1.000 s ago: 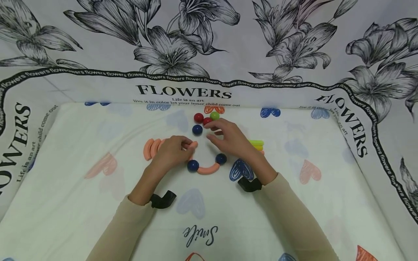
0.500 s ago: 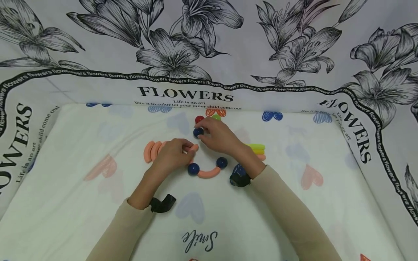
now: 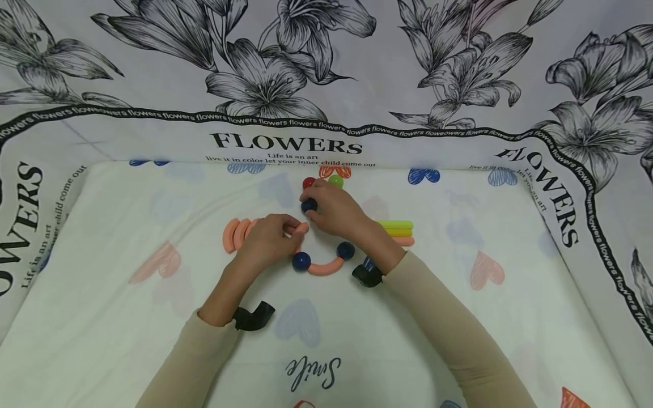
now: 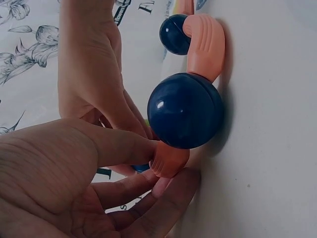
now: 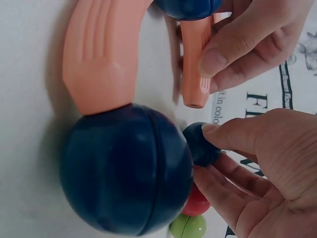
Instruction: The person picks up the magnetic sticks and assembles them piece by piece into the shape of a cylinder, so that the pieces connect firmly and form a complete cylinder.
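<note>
My left hand pinches a curved orange stick between thumb and fingers. The stick's near end joins a blue ball; its far end, a bare tip, points away from me. From that ball a second curved orange stick runs along the cloth to another blue ball. Just beyond the held tip, my right hand grips a loose blue ball between thumb and fingers. Behind the right fingers sit a red ball and a green ball, partly covered.
Several curved orange sticks lie side by side left of my left hand, partly behind it. Right of my right wrist are yellow-green straight sticks and an orange one. A white cloth printed with hearts covers the surface.
My right hand has moved left from beside the red and green balls and taken hold of the loose blue ball. My left hand keeps its hold on the curved stick.
</note>
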`<state>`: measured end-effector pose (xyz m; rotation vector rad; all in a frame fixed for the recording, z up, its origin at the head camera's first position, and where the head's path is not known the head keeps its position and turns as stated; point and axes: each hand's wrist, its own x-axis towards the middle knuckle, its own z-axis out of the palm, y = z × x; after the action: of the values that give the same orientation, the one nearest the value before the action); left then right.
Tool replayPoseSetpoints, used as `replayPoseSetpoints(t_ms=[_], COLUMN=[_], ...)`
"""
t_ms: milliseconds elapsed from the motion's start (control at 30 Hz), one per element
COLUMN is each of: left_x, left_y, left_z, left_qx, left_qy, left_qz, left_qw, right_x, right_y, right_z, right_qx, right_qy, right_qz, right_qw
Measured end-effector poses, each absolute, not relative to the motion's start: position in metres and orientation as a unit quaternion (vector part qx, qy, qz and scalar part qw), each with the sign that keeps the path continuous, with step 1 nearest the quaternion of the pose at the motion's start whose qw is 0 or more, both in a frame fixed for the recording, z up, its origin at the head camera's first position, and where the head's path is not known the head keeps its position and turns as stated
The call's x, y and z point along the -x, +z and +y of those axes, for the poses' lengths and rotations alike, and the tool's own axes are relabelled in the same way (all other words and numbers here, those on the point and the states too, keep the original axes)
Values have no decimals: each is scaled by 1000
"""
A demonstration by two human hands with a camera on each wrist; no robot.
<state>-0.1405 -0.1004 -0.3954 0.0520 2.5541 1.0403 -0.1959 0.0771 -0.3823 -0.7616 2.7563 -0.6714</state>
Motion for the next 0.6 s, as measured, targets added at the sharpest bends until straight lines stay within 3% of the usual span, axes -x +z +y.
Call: replayPoseSetpoints(t_ms=[400,600], left_x=[140,140], left_y=[-395,-393], left_z=[-103,-102], left_qx=[-15,-16], left_qy=[374,374], left_qz=[906,906], left_qw=[198,197], right_x=[194,183], right_y=[-385,-383], right_z=[75,87], right_qx=[260,235], right_qy=[-218,-291], right_qz=[936,924], right_qw=[92,81])
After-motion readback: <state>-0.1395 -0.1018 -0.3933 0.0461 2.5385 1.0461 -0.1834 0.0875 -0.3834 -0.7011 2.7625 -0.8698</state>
